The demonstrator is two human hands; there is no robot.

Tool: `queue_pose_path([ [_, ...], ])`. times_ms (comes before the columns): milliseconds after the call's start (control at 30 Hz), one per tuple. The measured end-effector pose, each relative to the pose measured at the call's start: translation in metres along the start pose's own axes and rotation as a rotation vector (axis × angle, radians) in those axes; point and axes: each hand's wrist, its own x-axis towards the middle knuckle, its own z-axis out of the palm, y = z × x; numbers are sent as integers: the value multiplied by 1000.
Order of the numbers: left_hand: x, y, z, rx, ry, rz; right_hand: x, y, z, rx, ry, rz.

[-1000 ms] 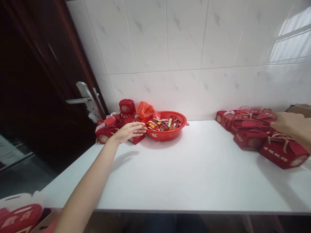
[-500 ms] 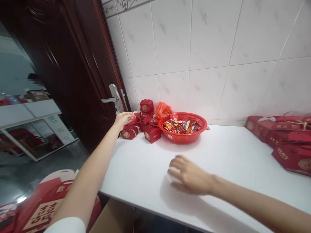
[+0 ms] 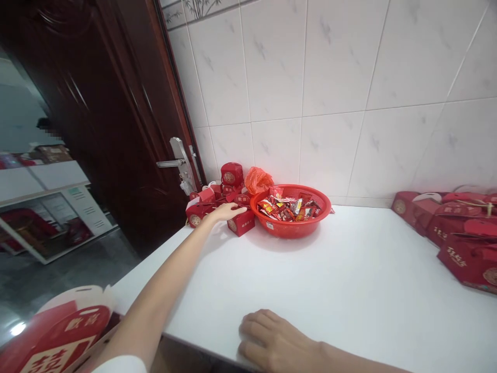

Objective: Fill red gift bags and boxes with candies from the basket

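Note:
My left hand (image 3: 229,211) reaches across the table to the small red box (image 3: 242,227) beside the basket. Its fingers are stretched out over the box's top, with no closed grip seen. Behind it, several more red boxes (image 3: 199,210) with gold print stand in a cluster, one of them stacked higher at the back. A red plastic basket (image 3: 287,229) of wrapped sweets (image 3: 289,206) is just to the right. My right hand (image 3: 269,336) is low over the front edge of the white table, fingers loosely bent and a little apart, holding nothing visible.
An orange-red plastic bag (image 3: 258,180) lies behind the basket. Several red boxes (image 3: 466,259) fill the right end of the table (image 3: 349,290). Larger red boxes (image 3: 73,329) stand at lower left. A dark door (image 3: 116,103) with a metal handle stands at left; a tiled wall backs the table.
My left hand has moved right and lower, from the left boxes to the box by the basket. My right hand has drawn back toward the table's front edge. The view has shifted slightly.

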Motion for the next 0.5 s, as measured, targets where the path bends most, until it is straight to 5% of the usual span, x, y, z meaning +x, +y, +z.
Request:
queue_pose_path([
  [233, -6, 0, -10, 4, -115, -115, -9, 1, -3, 80, 106, 110],
  [367, -28, 0, -35, -91, -320, 98, -12, 27, -46, 222, 261, 324],
  [500, -61, 36, -45, -97, -493, 305, -6, 65, -94, 268, 593, 558],
])
